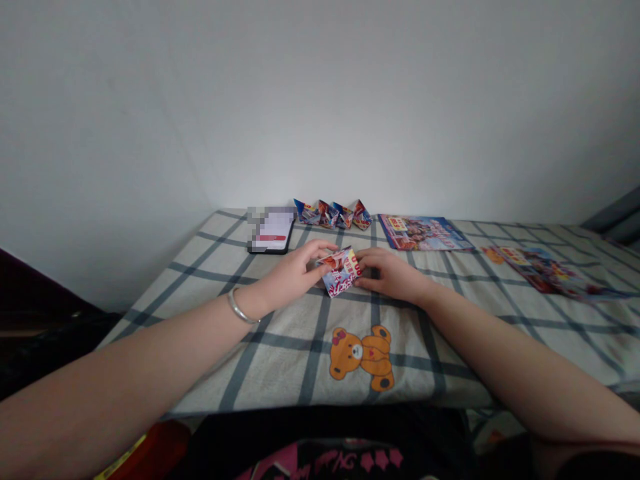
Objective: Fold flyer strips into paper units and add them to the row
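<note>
Two sides pinched — left hand [295, 272], right hand [393, 273] on folded paper [341, 270] — bare cloth [285, 373] around.

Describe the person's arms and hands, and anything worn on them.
Both arms are bare along all that shows, with no sleeves. Neither the left hand nor the right hand wears a glove. A thin silver bangle circles the left wrist; the right wrist carries nothing. No rings can be made out on the fingers.
</note>
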### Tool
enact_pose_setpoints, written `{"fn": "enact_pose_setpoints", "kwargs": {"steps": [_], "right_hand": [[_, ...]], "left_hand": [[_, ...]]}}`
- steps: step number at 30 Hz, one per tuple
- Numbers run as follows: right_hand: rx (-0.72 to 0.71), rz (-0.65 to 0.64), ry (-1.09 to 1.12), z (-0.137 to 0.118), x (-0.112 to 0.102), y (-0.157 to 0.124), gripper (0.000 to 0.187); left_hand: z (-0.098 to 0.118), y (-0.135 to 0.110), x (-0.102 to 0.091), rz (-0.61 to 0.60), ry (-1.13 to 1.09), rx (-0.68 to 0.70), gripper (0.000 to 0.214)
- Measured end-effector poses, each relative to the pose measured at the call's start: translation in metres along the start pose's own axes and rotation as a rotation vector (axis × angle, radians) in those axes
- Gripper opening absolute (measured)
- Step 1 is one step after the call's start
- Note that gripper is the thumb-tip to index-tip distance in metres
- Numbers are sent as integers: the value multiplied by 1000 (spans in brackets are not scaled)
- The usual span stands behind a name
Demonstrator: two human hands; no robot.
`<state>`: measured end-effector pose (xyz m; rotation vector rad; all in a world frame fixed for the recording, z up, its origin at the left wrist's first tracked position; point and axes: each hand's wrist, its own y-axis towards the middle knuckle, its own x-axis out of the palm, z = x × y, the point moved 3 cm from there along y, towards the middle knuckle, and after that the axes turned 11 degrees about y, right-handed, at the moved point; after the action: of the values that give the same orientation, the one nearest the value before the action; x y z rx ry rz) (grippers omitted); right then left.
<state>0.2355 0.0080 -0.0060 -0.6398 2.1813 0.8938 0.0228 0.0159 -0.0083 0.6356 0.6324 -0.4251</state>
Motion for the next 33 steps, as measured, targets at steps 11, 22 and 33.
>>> {"fn": "enact_pose_setpoints", "kwargs": {"steps": [11, 22, 33], "right_hand": [[-43, 276, -13, -1, -11, -3, 7], [-186, 74, -117, -7, -13, -3, 11], [-180, -127, -126, -9, -8, -3, 28]], "left_hand": [[12, 1, -13, 132, 344, 252, 23], [-2, -1, -5, 75, 665, 373, 24], [1, -1, 1, -139, 650, 422, 25]]}}
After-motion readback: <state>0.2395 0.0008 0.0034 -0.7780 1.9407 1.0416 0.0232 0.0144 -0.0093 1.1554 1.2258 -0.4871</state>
